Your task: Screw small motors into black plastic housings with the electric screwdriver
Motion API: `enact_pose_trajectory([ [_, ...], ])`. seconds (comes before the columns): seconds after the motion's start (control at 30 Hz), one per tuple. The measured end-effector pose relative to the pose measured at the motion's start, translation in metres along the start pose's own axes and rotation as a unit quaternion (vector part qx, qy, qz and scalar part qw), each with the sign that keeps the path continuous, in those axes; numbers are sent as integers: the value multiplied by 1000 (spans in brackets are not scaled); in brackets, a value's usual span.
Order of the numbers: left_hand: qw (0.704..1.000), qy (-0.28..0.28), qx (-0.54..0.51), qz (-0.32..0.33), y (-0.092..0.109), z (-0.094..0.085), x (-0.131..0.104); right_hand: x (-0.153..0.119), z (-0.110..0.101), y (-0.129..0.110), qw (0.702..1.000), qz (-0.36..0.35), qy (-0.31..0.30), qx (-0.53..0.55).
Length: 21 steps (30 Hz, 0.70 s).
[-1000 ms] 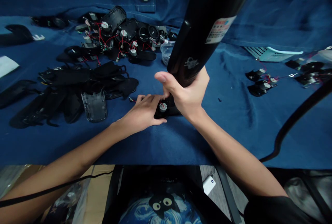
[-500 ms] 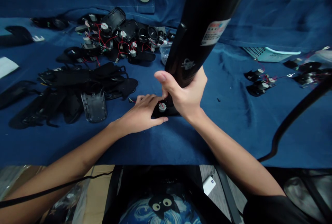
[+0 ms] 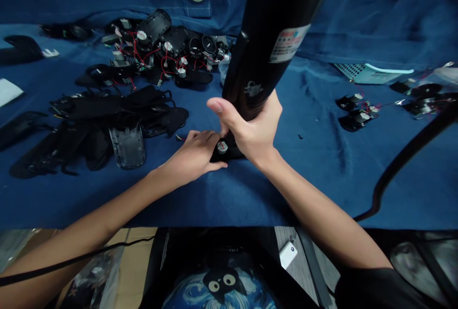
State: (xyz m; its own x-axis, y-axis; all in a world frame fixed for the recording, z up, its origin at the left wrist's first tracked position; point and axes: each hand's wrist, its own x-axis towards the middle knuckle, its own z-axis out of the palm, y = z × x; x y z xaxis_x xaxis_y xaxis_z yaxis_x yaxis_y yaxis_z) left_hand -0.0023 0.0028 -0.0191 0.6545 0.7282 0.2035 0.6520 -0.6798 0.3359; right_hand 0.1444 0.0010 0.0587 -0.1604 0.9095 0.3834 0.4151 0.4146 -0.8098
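Note:
My right hand (image 3: 255, 130) is wrapped round the lower end of a thick black electric screwdriver (image 3: 266, 56), which bears a white label. The screwdriver leans, its top to the upper right and its lower end down at the work; the tip is hidden behind my hand. My left hand (image 3: 195, 156) holds a black plastic housing (image 3: 232, 151) on the cloth, fingers along its far side and thumb at the near edge. A small white motor (image 3: 222, 146) with red wire shows on the housing between thumb and fingers.
Black housings with motors and red wires (image 3: 164, 53) lie in a heap at the back left, above a pile of black covers (image 3: 107, 108). A clear tub (image 3: 223, 68) stands behind the screwdriver. To the right are a turquoise basket (image 3: 379, 75), wired parts (image 3: 356, 113) and a thick black cable (image 3: 386, 175).
The top of the screwdriver has tipped slightly left, with my right hand shifting a little the same way. My left hand keeps its hold; the whole view has slid slightly.

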Motion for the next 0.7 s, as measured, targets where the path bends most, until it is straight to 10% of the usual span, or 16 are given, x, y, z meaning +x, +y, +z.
enact_pose_trajectory([
  [0.23,1000,-5,7,11,4,0,-2,-2,2,-4,997,26,71,-9],
  [0.53,1000,-5,-23,7,9,-3,-3,2,-5,-2,1000,21,-12,-14],
  [0.7,1000,1,-23,2,4,1,-1,-3,2,3,996,34,79,-1],
])
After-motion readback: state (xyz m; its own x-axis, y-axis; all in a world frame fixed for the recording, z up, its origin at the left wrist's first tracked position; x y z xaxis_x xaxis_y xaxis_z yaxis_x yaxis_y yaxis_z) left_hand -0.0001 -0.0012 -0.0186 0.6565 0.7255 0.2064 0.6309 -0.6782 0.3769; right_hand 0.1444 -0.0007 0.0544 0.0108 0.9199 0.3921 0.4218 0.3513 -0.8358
